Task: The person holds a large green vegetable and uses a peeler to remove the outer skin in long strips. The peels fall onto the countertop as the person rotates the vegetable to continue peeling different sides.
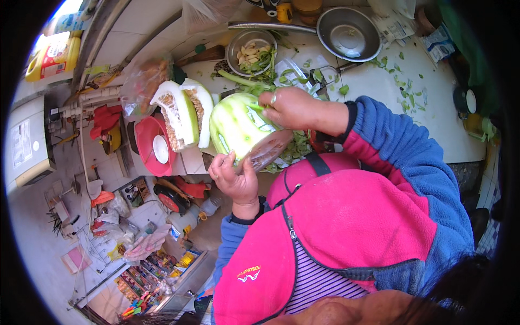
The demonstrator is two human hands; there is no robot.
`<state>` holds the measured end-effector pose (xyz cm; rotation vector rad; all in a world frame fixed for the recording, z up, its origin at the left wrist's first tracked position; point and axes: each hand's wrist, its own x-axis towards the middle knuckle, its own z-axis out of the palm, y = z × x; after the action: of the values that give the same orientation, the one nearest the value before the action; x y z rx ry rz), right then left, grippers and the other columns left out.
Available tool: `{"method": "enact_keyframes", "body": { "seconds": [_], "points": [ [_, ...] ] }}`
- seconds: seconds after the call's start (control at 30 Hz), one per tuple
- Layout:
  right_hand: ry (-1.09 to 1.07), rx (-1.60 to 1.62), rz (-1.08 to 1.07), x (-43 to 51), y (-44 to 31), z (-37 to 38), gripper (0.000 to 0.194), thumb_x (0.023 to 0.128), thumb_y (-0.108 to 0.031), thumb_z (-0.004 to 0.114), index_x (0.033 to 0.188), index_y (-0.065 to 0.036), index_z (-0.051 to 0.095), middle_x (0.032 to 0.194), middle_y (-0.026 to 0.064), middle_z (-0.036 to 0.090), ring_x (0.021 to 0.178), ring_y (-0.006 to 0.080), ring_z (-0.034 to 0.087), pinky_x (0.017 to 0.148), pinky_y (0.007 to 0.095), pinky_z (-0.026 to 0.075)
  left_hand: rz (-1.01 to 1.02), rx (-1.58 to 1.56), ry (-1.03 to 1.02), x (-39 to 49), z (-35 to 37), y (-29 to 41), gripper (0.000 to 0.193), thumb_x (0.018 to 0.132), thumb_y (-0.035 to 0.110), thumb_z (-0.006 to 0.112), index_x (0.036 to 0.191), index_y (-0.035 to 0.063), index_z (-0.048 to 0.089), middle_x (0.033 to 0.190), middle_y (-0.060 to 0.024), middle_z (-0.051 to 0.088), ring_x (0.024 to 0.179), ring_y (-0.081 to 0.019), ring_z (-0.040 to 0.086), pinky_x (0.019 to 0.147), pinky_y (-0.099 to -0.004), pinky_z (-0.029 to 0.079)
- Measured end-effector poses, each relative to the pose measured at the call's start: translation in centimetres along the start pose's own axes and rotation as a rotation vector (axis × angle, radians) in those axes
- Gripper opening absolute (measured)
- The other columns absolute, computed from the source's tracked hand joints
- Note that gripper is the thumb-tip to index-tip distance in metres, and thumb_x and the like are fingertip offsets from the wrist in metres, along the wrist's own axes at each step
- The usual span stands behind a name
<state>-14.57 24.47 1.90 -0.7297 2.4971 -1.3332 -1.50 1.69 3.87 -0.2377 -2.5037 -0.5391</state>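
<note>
A large, partly peeled pale-green melon or gourd piece [239, 122] lies tilted before me, its shaded cut face [266, 151] towards my jacket. My left hand [235, 176] grips the rim of the cut end with thumb and fingers. On the piece's far right side, my right hand [298, 109] has its fingers curled at a bright green strip; whether they hold a tool is hidden. Two cut wedges with seeds, one in front [183, 113] and one behind [201, 103], stand to the left. Leafy green scraps [294, 150] lie under and right of the piece.
A metal bowl [252, 46] holds peeled cloves and green stalks. Behind stands a long-handled pan [349, 34]. A pink basin [152, 142] with a white dish sits left, near a bagged item [146, 81]. Green scraps [406, 93] are scattered over the white counter [443, 122].
</note>
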Motion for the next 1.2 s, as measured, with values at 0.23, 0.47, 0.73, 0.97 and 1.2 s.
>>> {"method": "enact_keyframes", "body": {
  "seconds": [0.23,0.47,0.73,0.97,1.2],
  "points": [
    [-0.015,-0.112,-0.12,3.8,0.8,0.2,0.019,0.093,-0.026,0.061,0.101,-0.009,0.065,0.078,0.0205,0.068,0.076,0.0447,0.067,0.068,0.0559,0.052,0.031,0.028,0.014,0.1,0.3,0.0,0.048,0.073,0.01,0.085,0.117,0.0095,0.064,0.11,-0.0135,0.059,0.104,-0.0358,0.056,0.093,-0.0479,0.046],
    [-0.131,-0.207,-0.013,-0.5,-2.8,0.3,0.017,0.093,-0.023,0.059,0.1,-0.008,0.065,0.077,0.0204,0.069,0.075,0.0449,0.068,0.066,0.0547,0.054,0.049,0.063,0.038,-0.1,0.3,0.2,0.047,0.074,0.013,0.084,0.116,0.0094,0.064,0.108,-0.0119,0.059,0.103,-0.0347,0.055,0.091,-0.0472,0.047],
    [-0.136,-0.07,-0.007,-6.0,-4.5,-2.7,0.015,0.092,-0.022,0.061,0.097,-0.007,0.063,0.078,0.0217,0.067,0.078,0.0444,0.068,0.068,0.0537,0.055,0.046,0.041,0.027,-0.1,0.1,0.2,0.048,0.074,0.013,0.085,0.117,0.0105,0.064,0.11,-0.0113,0.059,0.102,-0.034,0.056,0.089,-0.0457,0.048],
    [-0.141,-0.148,0.199,-4.4,-5.0,-6.9,0.02,0.093,-0.025,0.063,0.103,-0.008,0.065,0.085,0.0225,0.069,0.086,0.0433,0.069,0.077,0.0533,0.054,0.027,0.019,0.075,-0.4,0.3,-0.1,0.048,0.075,0.014,0.086,0.117,0.0116,0.065,0.111,-0.0114,0.06,0.101,-0.034,0.057,0.089,-0.0458,0.049],
    [-0.045,-0.16,-0.086,1.8,-1.8,-0.6,0.029,0.09,-0.022,0.063,0.118,-0.012,0.064,0.074,0.0187,0.067,0.073,0.0434,0.067,0.068,0.0544,0.052,0.042,0.043,0.078,0.0,0.3,0.0,0.047,0.075,0.017,0.086,0.117,0.0119,0.065,0.112,-0.0114,0.061,0.101,-0.034,0.057,0.089,-0.0459,0.049]
  ]
}}
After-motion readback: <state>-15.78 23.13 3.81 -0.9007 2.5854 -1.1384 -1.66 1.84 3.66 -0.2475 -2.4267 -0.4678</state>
